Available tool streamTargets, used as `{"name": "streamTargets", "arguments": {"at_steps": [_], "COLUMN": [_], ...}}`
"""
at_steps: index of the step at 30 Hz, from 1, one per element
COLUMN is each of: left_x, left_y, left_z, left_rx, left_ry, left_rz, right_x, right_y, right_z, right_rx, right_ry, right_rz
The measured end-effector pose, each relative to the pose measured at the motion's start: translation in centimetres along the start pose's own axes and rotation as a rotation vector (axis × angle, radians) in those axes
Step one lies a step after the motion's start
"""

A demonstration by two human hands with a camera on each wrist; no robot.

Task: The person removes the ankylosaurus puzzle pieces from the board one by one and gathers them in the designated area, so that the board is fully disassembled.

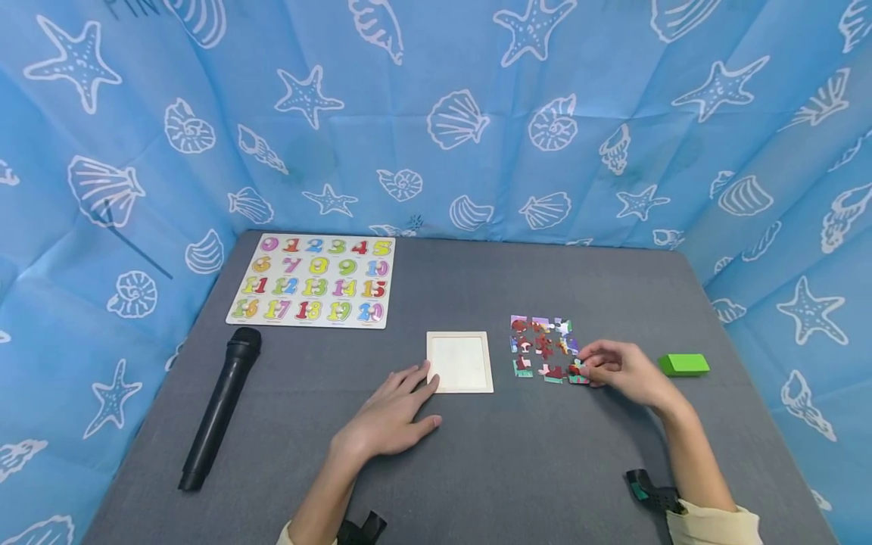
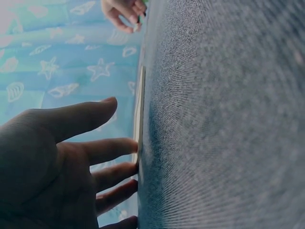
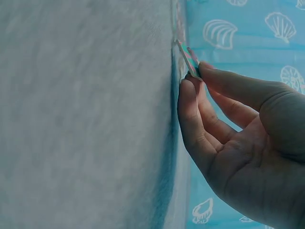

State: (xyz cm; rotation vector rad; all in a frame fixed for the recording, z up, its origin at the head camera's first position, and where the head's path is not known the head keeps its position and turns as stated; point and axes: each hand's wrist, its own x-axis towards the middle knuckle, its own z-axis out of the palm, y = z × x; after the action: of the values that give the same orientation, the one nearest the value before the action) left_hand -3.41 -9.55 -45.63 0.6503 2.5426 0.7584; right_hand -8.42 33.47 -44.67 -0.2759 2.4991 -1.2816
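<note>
My right hand point(image 1: 628, 371) pinches a small jigsaw piece point(image 3: 189, 61) between thumb and fingers, tilted up off the cloth in the right wrist view. In the head view that hand is at the lower right corner of a loose grid of colourful jigsaw pieces point(image 1: 543, 346). A square, pale puzzle frame point(image 1: 460, 363) lies left of the pieces, its inside bare. My left hand point(image 1: 390, 415) rests with fingers spread and fairly straight, fingertips touching the frame's left edge. The left wrist view shows the frame point(image 2: 139, 109) edge-on by those fingertips.
A number puzzle board point(image 1: 312, 280) lies at the back left of the grey table point(image 1: 518, 469). A black microphone point(image 1: 221, 409) lies along the left side. Near the right edge is a green block point(image 1: 684, 365). A blue shell-patterned curtain point(image 1: 436, 136) surrounds the back and sides.
</note>
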Motion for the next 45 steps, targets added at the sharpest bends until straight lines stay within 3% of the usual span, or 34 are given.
{"name": "streamTargets", "arguments": {"at_steps": [12, 36, 45], "left_x": [0.0, -0.1, -0.1], "left_y": [0.0, 0.1, -1.0], "left_z": [0.1, 0.0, 0.1], "left_rx": [0.012, 0.018, -0.012], "left_ry": [-0.006, 0.001, 0.023], "left_rz": [-0.006, 0.006, 0.06], "right_x": [0.2, 0.5, 0.1], "right_y": [0.5, -0.6, -0.8], "right_z": [0.1, 1.3, 1.2], "right_rx": [0.003, -0.268, -0.275], "right_ry": [-0.014, 0.114, 0.111], "right_rz": [0.035, 0.146, 0.138]}}
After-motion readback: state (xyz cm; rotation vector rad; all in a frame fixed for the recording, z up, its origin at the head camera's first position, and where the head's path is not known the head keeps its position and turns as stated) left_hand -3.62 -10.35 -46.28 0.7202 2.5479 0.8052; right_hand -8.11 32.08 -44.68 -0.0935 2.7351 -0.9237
